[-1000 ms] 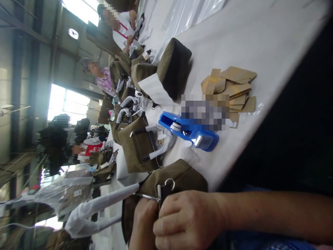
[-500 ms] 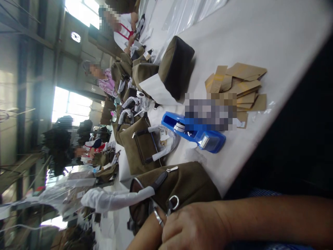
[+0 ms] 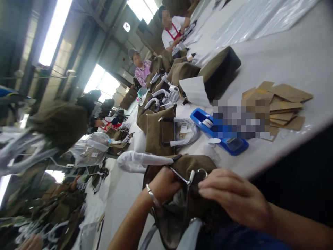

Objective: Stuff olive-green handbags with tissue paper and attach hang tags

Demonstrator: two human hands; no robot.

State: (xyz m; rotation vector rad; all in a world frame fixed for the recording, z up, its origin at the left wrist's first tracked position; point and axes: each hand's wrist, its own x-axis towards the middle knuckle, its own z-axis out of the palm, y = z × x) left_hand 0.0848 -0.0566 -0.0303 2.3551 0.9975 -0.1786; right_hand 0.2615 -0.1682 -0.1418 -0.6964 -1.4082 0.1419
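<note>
An olive bag (image 3: 205, 165) with a zipper and a wrapped white handle lies open at the near table edge. My left hand (image 3: 165, 184), with a silver bracelet at the wrist, reaches into its mouth; its fingers are hidden inside. My right hand (image 3: 231, 192) is at the bag's near side, beside a metal ring (image 3: 203, 172), its fingers pressed together on the fabric. Past the bag sits a blue tape dispenser (image 3: 236, 146), next to a blurred patch.
Brown paper tags (image 3: 288, 93) are piled at the right. More olive bags (image 3: 161, 132) stand beyond, with a clear plastic sheet (image 3: 260, 21) at the far right. People work farther along the table (image 3: 117, 194). Another olive bag (image 3: 62, 125) is raised at the left.
The view has tilted and shifted. My left hand is now inside the bag, which gapes wider; my right hand has moved off my left wrist to the bag's side. A raised bag has appeared at left.
</note>
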